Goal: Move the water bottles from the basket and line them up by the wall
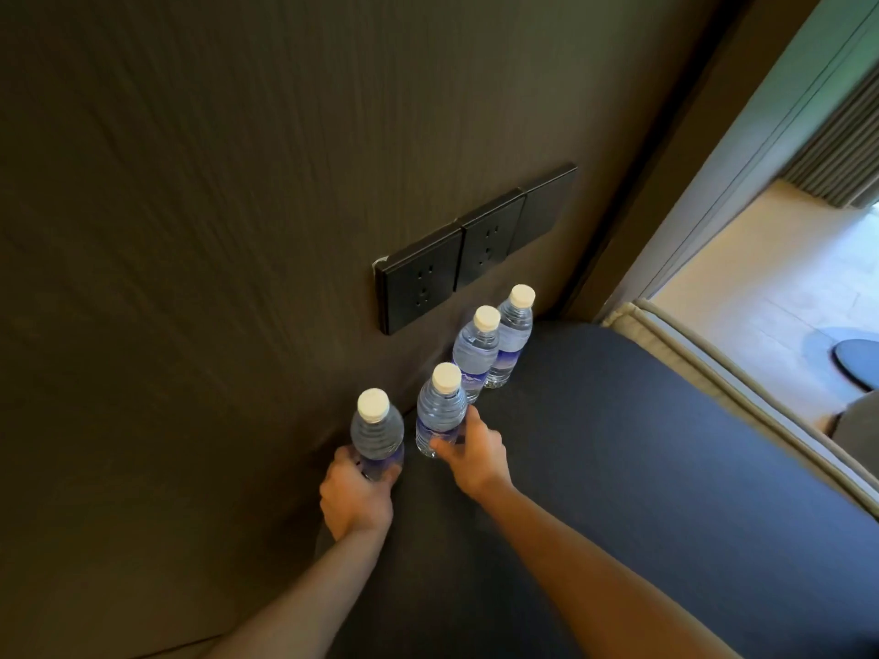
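Observation:
Several clear water bottles with white caps and blue labels stand upright in a row on a dark grey surface (618, 444), close to the brown wall (214, 230). The far bottle (516, 332) and the one beside it (478, 354) stand free. My right hand (475, 456) grips the lower part of the third bottle (440, 411). My left hand (356, 497) holds the base of the nearest bottle (376, 430). No basket is in view.
A strip of three black wall sockets (466, 249) sits on the wall just above the bottles. The dark surface ends at a beige piped edge (713, 373) on the right, beyond which lie a light floor and a round dark mat (856, 361).

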